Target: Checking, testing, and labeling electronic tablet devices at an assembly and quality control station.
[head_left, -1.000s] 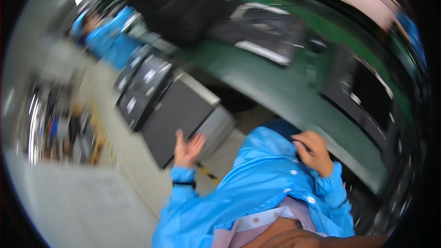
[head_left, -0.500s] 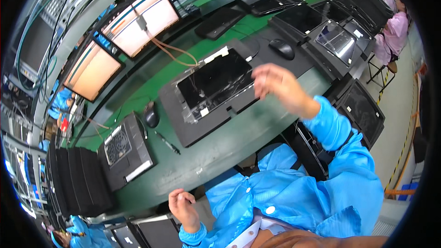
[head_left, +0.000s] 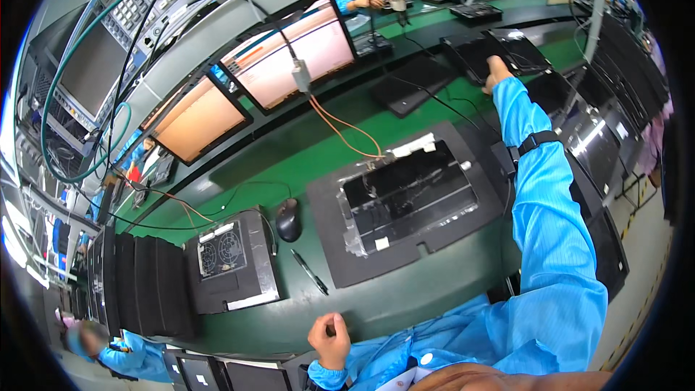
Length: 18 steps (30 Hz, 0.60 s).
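My right hand [head_left: 496, 74] is stretched out to the far right, at the near edge of a flat black panel [head_left: 467, 58]. Its fingers look curled at that edge, though they are partly hidden. My left hand [head_left: 331, 340] hovers by the bench's front edge, fingers curled loosely to the thumb, with nothing seen in it. Between my hands a dark display panel [head_left: 409, 192] with clear film at its edges lies on a black foam board [head_left: 337, 264]. Orange wires run from a grey connector [head_left: 301, 76] to its upper edge.
Left of the board lie a black mouse [head_left: 289, 220], a pen [head_left: 310, 273] and a black unit with a fan-patterned plate [head_left: 223, 250]. Black foam pads [head_left: 156, 286] stand far left. Two lit monitors [head_left: 289, 54] stand behind. More panels [head_left: 597, 141] are stacked at right; co-workers sit across.
My right hand has moved from beside the display panel out to the black panel at the far right. My left hand's fingers have curled in more. The whole view has shifted.
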Each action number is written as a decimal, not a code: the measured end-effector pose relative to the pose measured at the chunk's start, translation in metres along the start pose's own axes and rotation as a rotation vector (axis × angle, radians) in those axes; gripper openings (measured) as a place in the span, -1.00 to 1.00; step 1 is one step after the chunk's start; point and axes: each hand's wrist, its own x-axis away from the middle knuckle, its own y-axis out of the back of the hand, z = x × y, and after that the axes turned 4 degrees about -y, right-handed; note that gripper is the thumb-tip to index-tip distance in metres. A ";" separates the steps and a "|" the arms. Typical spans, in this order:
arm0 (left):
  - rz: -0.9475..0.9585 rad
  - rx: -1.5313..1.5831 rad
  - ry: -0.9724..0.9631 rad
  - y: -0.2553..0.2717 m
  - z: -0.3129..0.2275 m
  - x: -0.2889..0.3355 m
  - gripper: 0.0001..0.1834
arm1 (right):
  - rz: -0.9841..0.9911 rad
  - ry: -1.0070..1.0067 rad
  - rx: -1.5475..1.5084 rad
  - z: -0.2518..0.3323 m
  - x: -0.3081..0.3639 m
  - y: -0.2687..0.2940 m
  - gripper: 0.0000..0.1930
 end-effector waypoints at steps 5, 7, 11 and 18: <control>0.030 -0.011 -0.021 -0.003 -0.002 -0.001 -0.94 | -0.164 -0.256 -0.742 0.030 0.025 0.022 -0.31; 0.092 0.053 -0.059 -0.012 0.003 -0.002 -0.95 | -0.420 0.653 0.730 -0.036 -0.064 0.081 -0.25; 0.137 -0.035 0.195 0.011 -0.002 0.009 -0.94 | -0.195 -0.023 0.089 0.022 -0.029 -0.009 -0.31; 0.177 -0.104 0.350 0.012 0.004 0.015 -0.90 | -0.300 -0.345 -0.564 0.058 -0.019 -0.036 -0.55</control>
